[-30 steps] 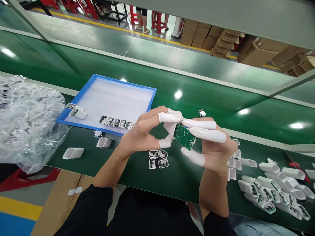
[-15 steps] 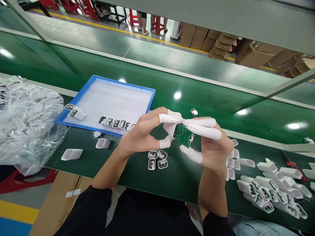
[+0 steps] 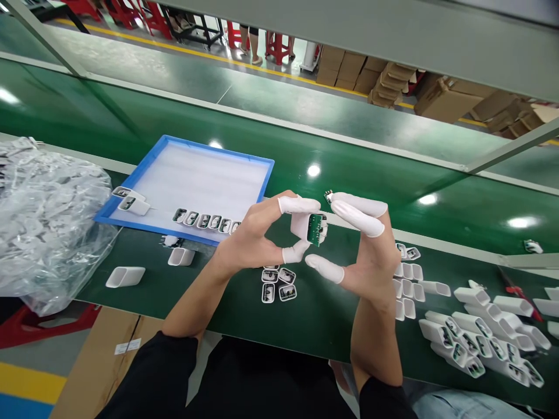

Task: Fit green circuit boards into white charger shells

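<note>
My left hand, with white finger cots, pinches a white plastic housing between thumb and fingers. A green circuit board sticks partway out of the housing's right end, with pale components on its far side. To the right, my right hand, also in finger cots, is open, thumb and fingers spread apart around the board's side without gripping it. Just beyond its fingertips lies a small board with a white part. Below my hands, several filled housings stand on end on the green bench.
A blue-rimmed tray holds a row of filled housings at left. A clear bag of white parts lies beside it. Many white housings cover the right side, near a red-handled tool. A metal rail runs along behind.
The circuit board has gone deeper into the housing. My right fingers have let go of it and spread apart. My left hand keeps its hold.
</note>
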{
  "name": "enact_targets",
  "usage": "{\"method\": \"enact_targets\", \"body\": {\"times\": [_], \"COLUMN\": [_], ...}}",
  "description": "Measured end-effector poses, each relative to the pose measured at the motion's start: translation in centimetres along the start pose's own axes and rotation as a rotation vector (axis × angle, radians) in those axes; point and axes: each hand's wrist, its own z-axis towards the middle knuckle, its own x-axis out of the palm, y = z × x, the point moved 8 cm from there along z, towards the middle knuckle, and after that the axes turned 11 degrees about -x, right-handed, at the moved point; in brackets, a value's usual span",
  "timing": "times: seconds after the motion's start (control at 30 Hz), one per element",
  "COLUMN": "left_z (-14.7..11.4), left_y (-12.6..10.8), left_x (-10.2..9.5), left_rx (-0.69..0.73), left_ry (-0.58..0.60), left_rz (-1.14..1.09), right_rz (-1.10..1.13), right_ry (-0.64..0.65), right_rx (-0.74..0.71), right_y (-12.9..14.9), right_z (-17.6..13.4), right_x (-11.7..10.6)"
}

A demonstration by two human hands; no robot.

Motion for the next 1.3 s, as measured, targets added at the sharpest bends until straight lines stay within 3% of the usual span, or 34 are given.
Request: {"method": "enact_targets", "body": {"times": [0.17,0.37,0.5,0.7,0.83,0.97,1.1,1.3], "left_z": [-0.9,-1.2,-1.1,-1.0,-0.5,-0.2,-0.8,-2.4], "left_y": [1.5,1.8,2.2,2.5,2.3,2.3,3.5,5.9], "left_x": [-0.4,-0.5,0.0,0.5,0.3,1.0,2.1,4.4], "left_rx": [-0.118,-0.248,-0.306,-0.333,-0.325,-0.346,-0.466,-0.656], "left_ry": [-0.057,-0.139,-0.124,-0.108,-0.017,0.111,0.013,-0.200], "left_rz": [-0.066,-0.067,-0.118,-0.170,-0.227,-0.309,-0.449,-0.699], "right_rz": [-0.068,-0.119,-0.163,-0.147,-0.006,0.326,0.514,0.517], "right_ry": [-0.013,0.083,0.151,0.155,0.089,-0.075,-0.160,-0.163], "right_rx": [-0.069,-0.032,-0.006,0.005,0.061,0.263,0.449,0.556], "right_y": [0.8,0.6,0.2,0.0,-1.1,-4.1,-6.3,-6.6], "right_z": [0.0,-0.4,-0.7,-0.5,-0.5,-1.3,-2.1,-2.3], "right_x": [-0.3,0.6,1.3,1.5,1.0,0.8,1.7,2.1]}}
